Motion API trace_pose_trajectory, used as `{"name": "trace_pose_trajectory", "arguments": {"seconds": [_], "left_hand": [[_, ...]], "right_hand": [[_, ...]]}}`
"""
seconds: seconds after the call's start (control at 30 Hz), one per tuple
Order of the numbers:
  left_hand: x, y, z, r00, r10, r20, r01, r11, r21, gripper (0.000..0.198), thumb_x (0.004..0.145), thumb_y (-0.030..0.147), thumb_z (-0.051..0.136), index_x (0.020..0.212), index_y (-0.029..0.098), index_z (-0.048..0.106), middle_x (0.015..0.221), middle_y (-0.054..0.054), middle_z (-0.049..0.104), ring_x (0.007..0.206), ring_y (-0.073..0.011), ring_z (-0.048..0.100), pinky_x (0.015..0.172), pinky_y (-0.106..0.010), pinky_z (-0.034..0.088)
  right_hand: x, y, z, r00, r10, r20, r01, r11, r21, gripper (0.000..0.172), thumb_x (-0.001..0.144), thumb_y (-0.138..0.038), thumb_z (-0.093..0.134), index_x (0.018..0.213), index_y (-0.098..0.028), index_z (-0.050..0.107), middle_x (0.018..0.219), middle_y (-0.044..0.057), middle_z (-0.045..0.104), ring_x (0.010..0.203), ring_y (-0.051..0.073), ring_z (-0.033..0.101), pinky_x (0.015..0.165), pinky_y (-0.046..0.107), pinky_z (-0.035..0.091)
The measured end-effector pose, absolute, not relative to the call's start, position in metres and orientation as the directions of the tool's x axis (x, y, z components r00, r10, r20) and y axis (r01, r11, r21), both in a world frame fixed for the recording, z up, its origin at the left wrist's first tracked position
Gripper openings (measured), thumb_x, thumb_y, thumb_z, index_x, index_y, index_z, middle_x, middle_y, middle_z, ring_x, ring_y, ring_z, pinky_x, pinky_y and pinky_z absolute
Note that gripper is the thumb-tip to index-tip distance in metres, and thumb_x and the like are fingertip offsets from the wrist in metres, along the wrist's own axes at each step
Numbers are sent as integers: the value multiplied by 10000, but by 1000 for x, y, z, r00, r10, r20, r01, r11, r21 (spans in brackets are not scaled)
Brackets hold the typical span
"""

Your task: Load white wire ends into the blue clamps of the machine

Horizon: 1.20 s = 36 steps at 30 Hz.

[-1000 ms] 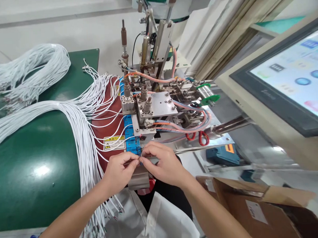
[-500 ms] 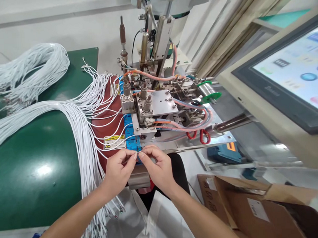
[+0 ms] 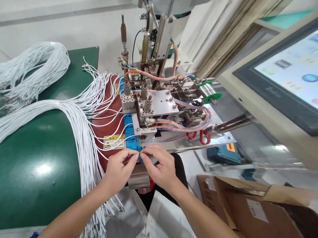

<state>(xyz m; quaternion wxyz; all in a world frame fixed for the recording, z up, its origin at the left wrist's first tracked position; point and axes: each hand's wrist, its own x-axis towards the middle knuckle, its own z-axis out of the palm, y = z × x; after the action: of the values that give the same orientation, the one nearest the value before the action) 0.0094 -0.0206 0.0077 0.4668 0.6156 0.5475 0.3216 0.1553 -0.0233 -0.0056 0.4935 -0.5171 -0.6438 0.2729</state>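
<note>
My left hand [image 3: 118,170] and my right hand [image 3: 159,165] meet fingertip to fingertip at the front of a small metal machine [image 3: 153,108]. Both pinch the end of a thin white wire [image 3: 138,154] just in front of a row of blue clamps [image 3: 130,134]. Several more white wires [image 3: 79,115] fan from the clamps over a green curved cover [image 3: 37,166] to the left. A yellow warning label [image 3: 114,142] sits on the red panel next to my left hand.
A touch screen [image 3: 291,74] in a beige housing stands at the right. An open cardboard box [image 3: 252,202] lies at the lower right. A coil of white wires [image 3: 27,72] rests at the far left. Red-handled scissors [image 3: 199,135] and a blue tool [image 3: 222,153] lie by the machine.
Both hands rose slightly toward the blue clamps and stay pinched together on the wire end. The view shifted a little; nothing else moved.
</note>
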Motion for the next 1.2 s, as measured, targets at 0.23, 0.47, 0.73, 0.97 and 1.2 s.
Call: {"name": "trace_pose_trajectory", "arguments": {"seconds": [0.23, 0.47, 0.73, 0.97, 1.2], "left_hand": [[-4, -8, 16, 297, 955, -18, 697, -204, 688, 167, 811, 222, 502, 952, 211, 590, 865, -19, 612, 729, -147, 578, 695, -275, 460], [-12, 3, 4, 386, 922, 25, 710, -314, 630, 177, 831, 139, 454, 871, 194, 617, 845, -37, 605, 817, -167, 568, 760, -309, 452], [-10, 5, 2, 371, 929, 1, 725, -290, 625, 164, 813, 109, 459, 841, 176, 606, 817, -31, 615, 798, -166, 568, 745, -314, 447], [-4, 7, 7, 376, 926, -45, 789, -293, 540, 193, 794, 64, 426, 810, 159, 593, 790, -43, 598, 764, -179, 564, 714, -320, 445], [-3, 7, 9, 357, 931, -71, 817, -274, 508, 192, 807, 70, 415, 817, 148, 590, 795, -56, 587, 771, -188, 562, 719, -327, 445]], "right_hand": [[163, -17, -24, 39, 986, 164, 501, 122, -857, 133, 809, -230, 475, 707, -185, 548, 642, 15, 585, 590, 140, 530, 586, 256, 422], [165, -12, -36, -7, 997, 77, 583, 67, -810, 138, 813, -230, 436, 727, -189, 536, 689, 21, 597, 643, 155, 545, 606, 257, 400], [167, -7, -28, -10, 996, -85, 644, -59, -763, 149, 782, -265, 456, 676, -210, 546, 656, 4, 610, 602, 160, 537, 571, 262, 369], [173, 0, -33, -85, 981, -175, 619, -86, -781, 156, 791, -282, 448, 676, -209, 524, 624, -15, 583, 577, 147, 514, 559, 247, 356], [171, 5, -32, -202, 979, -19, 646, 119, -754, 327, 887, -337, 304, 612, -209, 424, 575, -20, 490, 569, 138, 475, 552, 240, 315]]}}
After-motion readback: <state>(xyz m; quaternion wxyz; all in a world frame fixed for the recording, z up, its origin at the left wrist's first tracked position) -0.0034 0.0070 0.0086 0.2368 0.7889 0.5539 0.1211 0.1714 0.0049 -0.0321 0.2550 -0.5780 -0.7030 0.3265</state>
